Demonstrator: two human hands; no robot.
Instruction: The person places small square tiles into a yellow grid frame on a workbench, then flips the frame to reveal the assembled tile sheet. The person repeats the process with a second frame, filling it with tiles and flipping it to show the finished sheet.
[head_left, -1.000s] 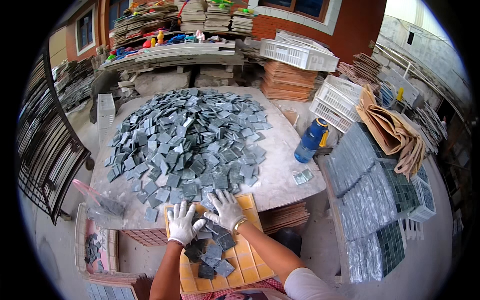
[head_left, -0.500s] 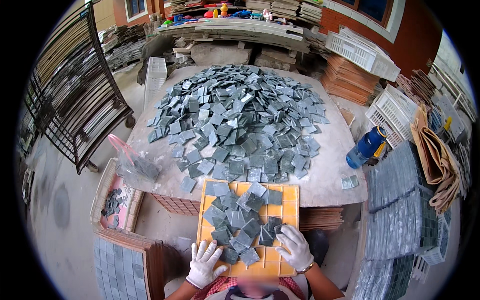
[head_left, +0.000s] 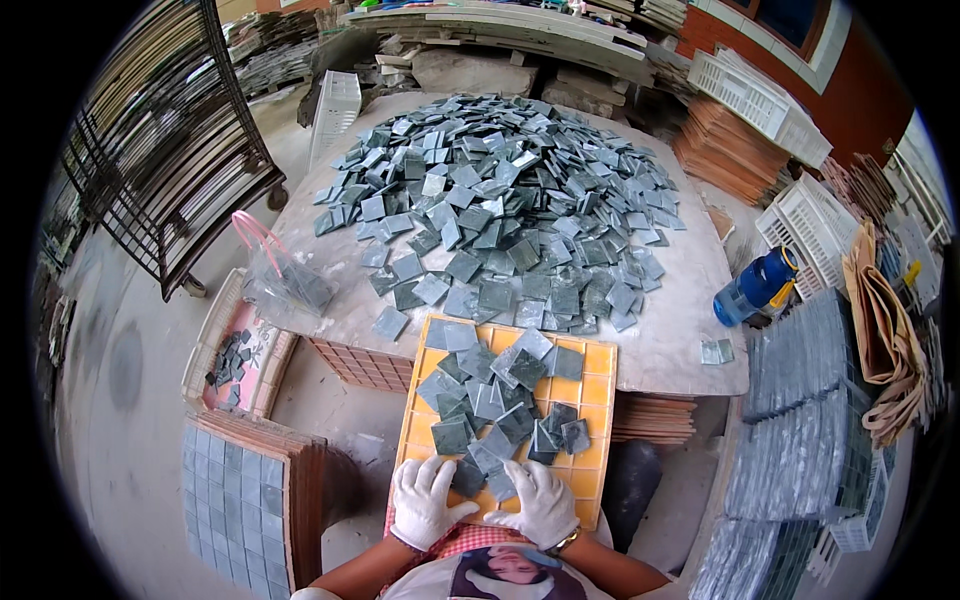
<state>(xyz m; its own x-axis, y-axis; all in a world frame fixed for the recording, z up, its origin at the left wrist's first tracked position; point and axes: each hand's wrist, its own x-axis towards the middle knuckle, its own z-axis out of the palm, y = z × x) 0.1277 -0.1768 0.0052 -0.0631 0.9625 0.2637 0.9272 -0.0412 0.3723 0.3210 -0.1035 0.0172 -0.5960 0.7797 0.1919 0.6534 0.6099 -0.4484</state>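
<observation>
A yellow gridded tray (head_left: 582,490) slants across my lap, its far edge at the table. Loose square grey-green stone tiles (head_left: 487,400) lie on it, several overlapping in the middle. White gloves cover both hands. My left hand (head_left: 425,505) rests on the tray's near left part, fingers apart and nothing in it. My right hand (head_left: 542,508) lies at the near edge with fingers stretched out, their tips touching or just beside the nearest tiles. Beyond the tray, a big heap of the same tiles (head_left: 520,190) covers much of the pale table (head_left: 670,350).
Left stand a crate (head_left: 208,345) with small dark chips, a clear bag (head_left: 290,285) with pink handles, and a stack of tile-filled trays (head_left: 235,500). Right are a blue bottle (head_left: 750,290), wrapped tile stacks (head_left: 800,400) and white crates (head_left: 800,225). A metal rack (head_left: 165,150) stands far left.
My right hand has moved left and nearer, away from the tiles at the tray's right side. My left hand has shifted slightly right. The whole view has tilted down a little.
</observation>
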